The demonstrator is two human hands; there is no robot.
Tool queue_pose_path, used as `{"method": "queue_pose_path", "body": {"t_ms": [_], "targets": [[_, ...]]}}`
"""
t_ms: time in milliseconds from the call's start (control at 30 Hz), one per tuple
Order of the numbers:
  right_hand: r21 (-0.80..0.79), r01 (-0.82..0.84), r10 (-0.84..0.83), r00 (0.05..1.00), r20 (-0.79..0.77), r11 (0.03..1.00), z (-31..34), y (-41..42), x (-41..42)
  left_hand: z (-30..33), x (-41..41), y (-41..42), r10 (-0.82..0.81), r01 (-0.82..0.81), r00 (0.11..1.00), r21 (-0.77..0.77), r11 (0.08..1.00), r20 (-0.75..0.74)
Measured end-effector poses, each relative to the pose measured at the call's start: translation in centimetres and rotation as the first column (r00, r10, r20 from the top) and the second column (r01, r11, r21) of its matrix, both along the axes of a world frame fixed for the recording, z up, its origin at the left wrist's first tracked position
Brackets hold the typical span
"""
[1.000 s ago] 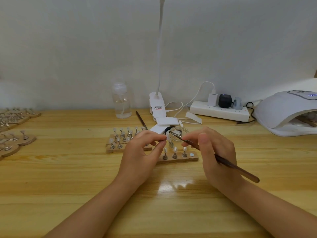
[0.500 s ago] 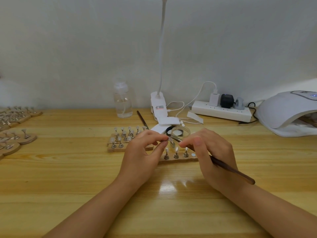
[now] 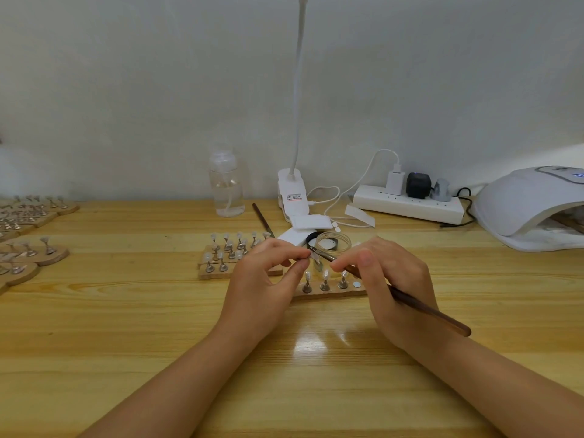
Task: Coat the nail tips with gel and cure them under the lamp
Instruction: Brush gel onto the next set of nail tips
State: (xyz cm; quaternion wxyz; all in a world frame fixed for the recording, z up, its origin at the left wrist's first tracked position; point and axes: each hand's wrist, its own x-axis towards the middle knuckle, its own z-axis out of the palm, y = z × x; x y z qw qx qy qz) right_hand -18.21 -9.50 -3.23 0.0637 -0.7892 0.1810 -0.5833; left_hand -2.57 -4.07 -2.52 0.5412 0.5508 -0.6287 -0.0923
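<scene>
The left hand (image 3: pixel 262 279) is pinching a small clear nail tip (image 3: pixel 315 256) between thumb & fingers, holding it up over the table (image 3: pixel 126 327). The right hand (image 3: pixel 392 289) is gripping a thin brown brush (image 3: pixel 420 306) like a pencil. The brush's front end is touching the nail tip, and its back end is sticking out to the right, past the wrist.

Just behind the hands a wood strip (image 3: pixel 331 294) is lying flat, w/ three nail tips standing on little metal stands and one bare round spot at its right end. A bigger wood holder (image 3: pixel 215 270) w/ many more tips is sitting to the left of it, partly hidden by the left hand. A small glass jar (image 3: pixel 333 245) is sitting right behind the hands, w/ a black lid (image 3: pixel 313 240) beside it.

The white curing lamp (image 3: pixel 531 210) is sitting at the far right of the table, well apart from the hands, w/ its opening facing left. Inside looks dim; can't tell what's in it.

Near the wall: a clear bottle (image 3: pixel 227 188), a white desk lamp (image 3: pixel 292 197) w/ a long bendy neck, and a power strip (image 3: pixel 407 205) w/ plugs in it. A second brush (image 3: pixel 262 219) is lying on the table by the bottle. More wood holders (image 3: pixel 31 248) w/ tips are sitting at the far left edge.
</scene>
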Motion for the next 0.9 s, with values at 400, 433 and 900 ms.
{"method": "queue_pose_path", "body": {"t_ms": [400, 433, 900], "targets": [[-0.024, 0.002, -0.002, 1.000, 0.015, 1.000, 0.11, 0.13, -0.12, -0.01, 0.05, 0.00, -0.005, 0.005, 1.000, -0.006, 1.000, -0.001], [-0.021, -0.006, 0.006, 1.000, 0.023, 1.000, 0.12, 0.14, -0.16, 0.01, 0.03, 0.01, -0.003, 0.003, 1.000, -0.004, 1.000, 0.000], [0.006, -0.019, 0.018, 0.999, 0.039, 1.000, 0.30, 0.53, -0.17, 0.03, 0.03, 0.02, 0.004, -0.004, 1.000, 0.012, 1.000, 0.009]]}}
